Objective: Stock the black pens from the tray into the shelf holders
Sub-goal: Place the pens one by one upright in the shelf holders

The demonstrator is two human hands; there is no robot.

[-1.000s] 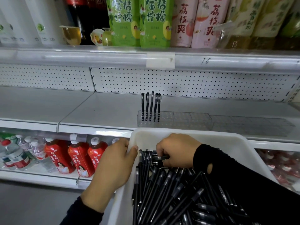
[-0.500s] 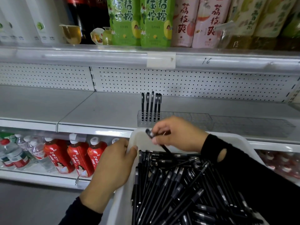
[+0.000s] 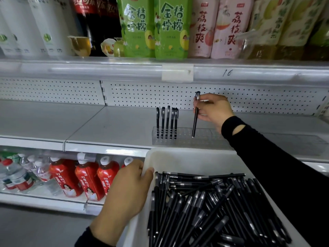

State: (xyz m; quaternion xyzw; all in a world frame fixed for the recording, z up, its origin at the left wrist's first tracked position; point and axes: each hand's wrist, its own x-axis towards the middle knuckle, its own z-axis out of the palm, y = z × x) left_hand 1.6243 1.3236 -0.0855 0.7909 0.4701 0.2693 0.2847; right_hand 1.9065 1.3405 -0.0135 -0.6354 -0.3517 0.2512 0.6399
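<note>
The tray (image 3: 178,157) runs off the bottom and right edges, so its near rim and many pens (image 3: 195,207) are cut off. The right sleeve (image 3: 267,157) covers the tray's right rim and part of the holder (image 3: 183,138) by the shelf's front edge. The left hand (image 3: 124,189) hides most of its own fingers at the tray's left wall. The right hand (image 3: 213,111) hides part of the pen (image 3: 195,120) it holds; whether the tip sits in a hole cannot be told. The top bottles (image 3: 137,27) are cropped above; the water bottles (image 3: 19,175) lower left are blurred.
</note>
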